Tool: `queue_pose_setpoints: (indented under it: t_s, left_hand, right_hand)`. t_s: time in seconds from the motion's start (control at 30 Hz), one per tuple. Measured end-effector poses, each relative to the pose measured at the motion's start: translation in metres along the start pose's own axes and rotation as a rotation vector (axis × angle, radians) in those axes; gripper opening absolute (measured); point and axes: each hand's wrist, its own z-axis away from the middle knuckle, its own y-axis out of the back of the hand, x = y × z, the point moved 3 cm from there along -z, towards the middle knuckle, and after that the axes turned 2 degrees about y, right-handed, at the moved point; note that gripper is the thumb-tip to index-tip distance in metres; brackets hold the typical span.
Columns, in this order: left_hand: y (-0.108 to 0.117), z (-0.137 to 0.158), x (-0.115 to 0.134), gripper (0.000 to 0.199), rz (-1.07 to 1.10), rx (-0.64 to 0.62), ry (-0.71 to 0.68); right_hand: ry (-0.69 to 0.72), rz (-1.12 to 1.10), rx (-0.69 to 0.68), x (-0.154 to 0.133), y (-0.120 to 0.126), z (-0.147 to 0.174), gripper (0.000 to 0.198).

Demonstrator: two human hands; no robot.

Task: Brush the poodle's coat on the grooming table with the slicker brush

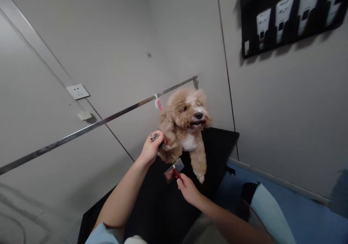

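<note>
A curly, light-brown dog [170,117] with a white chest patch is on a black grooming table [160,215], facing me. My left hand [152,146] is closed round one of its front paws [154,137], whose underside shows above my fingers, the leg lifted. The other front leg [198,159] stands straight on the table top. Below the dog's chest, my right hand [189,189] grips the red handle of a slicker brush [174,171]. The brush's wide head is near the lower fur, and I cannot tell whether it touches.
A metal bar [114,116] runs slanting behind the dog, with a white and pink loop [157,102] on it. The wall holds a socket [78,91] and a black rack [252,5] of several white clippers. Blue floor [304,215] lies right of the table edge.
</note>
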Motion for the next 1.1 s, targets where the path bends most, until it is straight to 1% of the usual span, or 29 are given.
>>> queue_pose_setpoints:
  t_s: [0.03, 0.1, 0.13, 0.17, 0.2, 0.27, 0.3, 0.33, 0.37, 0.4, 0.43, 0.47, 0.5, 0.53, 0.57, 0.63, 0.67, 0.7, 0.73, 0.77, 0.83, 0.87, 0.9, 0.93, 0.97, 1.03, 1.07, 1.1]
  left_hand:
    - [-0.002, -0.003, 0.002, 0.037, -0.008, -0.022, -0.005]
    - [-0.008, -0.008, 0.006, 0.038, -0.028, -0.074, -0.011]
    - [-0.011, -0.01, 0.009, 0.039, -0.034, -0.094, -0.009]
    - [-0.014, -0.013, 0.012, 0.041, -0.037, -0.11, -0.006]
    - [-0.017, -0.015, 0.014, 0.042, -0.036, -0.122, -0.004]
    - [-0.023, -0.019, 0.019, 0.043, -0.036, -0.153, -0.014]
    - [-0.026, -0.021, 0.021, 0.043, -0.039, -0.174, -0.026]
    - [-0.03, -0.022, 0.023, 0.043, -0.046, -0.199, -0.039]
    - [-0.034, -0.024, 0.025, 0.043, -0.052, -0.224, -0.05]
    - [-0.039, -0.025, 0.027, 0.043, -0.057, -0.25, -0.058]
    - [-0.043, -0.027, 0.029, 0.044, -0.064, -0.274, -0.066]
    - [-0.048, -0.028, 0.03, 0.043, -0.064, -0.293, -0.075]
    - [-0.052, -0.029, 0.032, 0.043, -0.06, -0.309, -0.08]
    - [-0.057, -0.03, 0.033, 0.042, -0.051, -0.324, -0.081]
    - [-0.061, -0.032, 0.034, 0.042, -0.041, -0.335, -0.078]
    - [-0.069, -0.033, 0.035, 0.04, -0.025, -0.355, -0.063]
    - [-0.072, -0.034, 0.035, 0.04, -0.019, -0.368, -0.058]
    - [-0.076, -0.034, 0.036, 0.039, -0.014, -0.38, -0.059]
    - [-0.079, -0.034, 0.038, 0.038, -0.005, -0.392, -0.062]
    - [-0.082, -0.034, 0.039, 0.037, 0.001, -0.408, -0.063]
    - [-0.089, -0.033, 0.042, 0.036, 0.011, -0.443, -0.067]
    - [-0.093, -0.033, 0.043, 0.036, 0.016, -0.458, -0.065]
    - [-0.096, -0.034, 0.044, 0.036, 0.019, -0.474, -0.064]
    - [-0.098, -0.034, 0.044, 0.036, 0.015, -0.49, -0.063]
    - [-0.1, -0.035, 0.044, 0.036, 0.007, -0.503, -0.06]
    - [-0.104, -0.038, 0.044, 0.036, -0.023, -0.518, -0.052]
    - [-0.105, -0.038, 0.044, 0.037, -0.039, -0.525, -0.048]
    - [-0.106, -0.039, 0.044, 0.037, -0.054, -0.533, -0.043]
  right_hand:
    - [0.089, 0.022, -0.011, -0.009, 0.002, -0.002, 0.022]
    - [0.246, 0.065, 0.041, -0.027, 0.008, -0.011, 0.023]
    - [0.266, 0.081, 0.076, -0.031, 0.01, -0.016, 0.022]
    - [0.227, 0.089, 0.101, -0.03, 0.011, -0.02, 0.021]
    - [0.141, 0.084, 0.106, -0.023, 0.011, -0.022, 0.02]
    - [-0.073, 0.04, 0.05, -0.005, 0.006, -0.019, 0.023]
    - [-0.136, 0.003, 0.005, 0.0, 0.003, -0.016, 0.025]
    - [-0.137, -0.041, -0.035, 0.0, 0.001, -0.014, 0.026]
    - [-0.077, -0.089, -0.059, -0.006, 0.002, -0.014, 0.027]
    - [0.015, -0.139, -0.056, -0.016, 0.004, -0.015, 0.028]
    - [0.105, -0.189, -0.029, -0.028, 0.009, -0.017, 0.028]
    - [0.16, -0.231, 0.002, -0.039, 0.014, -0.019, 0.028]
    - [0.158, -0.263, 0.022, -0.047, 0.018, -0.021, 0.027]
    - [0.103, -0.286, 0.023, -0.051, 0.021, -0.021, 0.027]
    - [0.012, -0.306, 0.001, -0.051, 0.022, -0.02, 0.027]
    - [-0.18, -0.346, -0.098, -0.045, 0.022, -0.011, 0.03]
    - [-0.24, -0.372, -0.156, -0.044, 0.022, -0.006, 0.032]
    - [-0.254, -0.4, -0.201, -0.046, 0.023, -0.001, 0.033]
    - [-0.222, -0.427, -0.228, -0.051, 0.025, 0.001, 0.034]
    - [-0.156, -0.446, -0.223, -0.057, 0.03, 0.001, 0.034]
    - [-0.007, -0.439, -0.126, -0.068, 0.04, -0.002, 0.032]
    - [0.026, -0.415, -0.079, -0.069, 0.044, -0.003, 0.03]
    - [0.016, -0.383, -0.054, -0.066, 0.045, -0.002, 0.029]
    - [-0.031, -0.35, -0.065, -0.061, 0.044, 0.002, 0.029]
    - [-0.1, -0.323, -0.107, -0.054, 0.041, 0.007, 0.03]
    - [-0.23, -0.304, -0.257, -0.042, 0.035, 0.02, 0.031]
    - [-0.251, -0.314, -0.318, -0.041, 0.034, 0.025, 0.032]
    - [-0.233, -0.342, -0.35, -0.044, 0.035, 0.027, 0.031]
